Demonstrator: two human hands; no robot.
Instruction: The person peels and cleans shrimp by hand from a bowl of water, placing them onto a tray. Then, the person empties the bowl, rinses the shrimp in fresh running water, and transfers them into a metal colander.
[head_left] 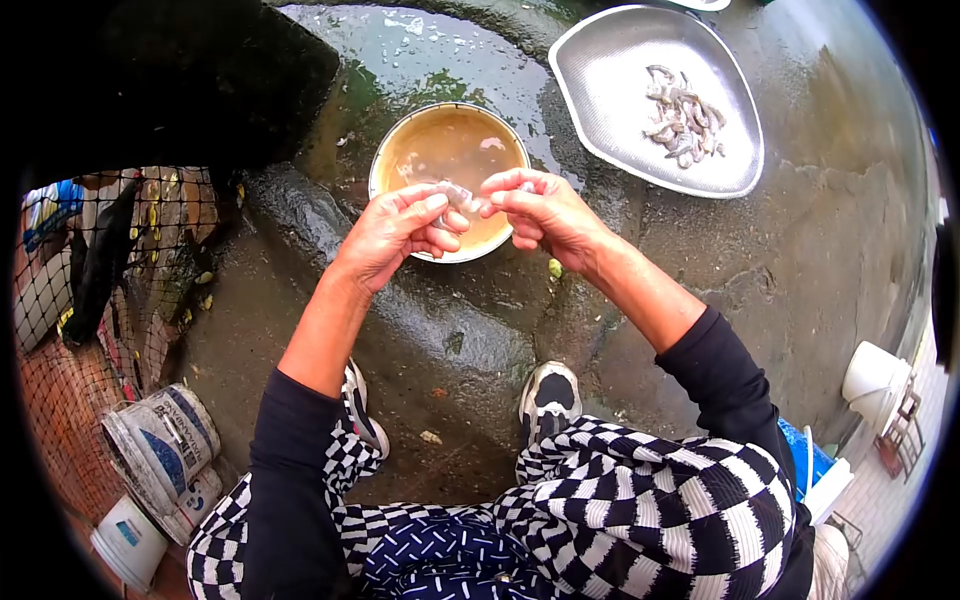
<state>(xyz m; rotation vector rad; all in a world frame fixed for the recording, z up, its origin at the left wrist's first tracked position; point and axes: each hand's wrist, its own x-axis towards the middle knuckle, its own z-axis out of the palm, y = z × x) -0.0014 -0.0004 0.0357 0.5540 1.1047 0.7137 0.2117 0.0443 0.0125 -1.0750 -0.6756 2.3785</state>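
Note:
A greyish, translucent shrimp (457, 196) is pinched between the thumb and fingers of my left hand (398, 222), above a basin. At its right end, my right hand (540, 212) has its thumb and forefinger closed on a small, pale bit of the shrimp. Whether that bit is shell or flesh I cannot tell. Beneath both hands stands a round basin (378, 165) of murky, brownish water with a few pale scraps in it. To the upper right, a silvery mesh-patterned tray (610, 110) carries a loose pile of shrimps (686, 118).
Wet, dark concrete (690, 270) surrounds the basin. My shoes (550, 395) are planted just this side of it. Netting (60, 370) and stained buckets (165, 440) crowd the left. On the right are a white bucket (876, 383) and a blue container (800, 455).

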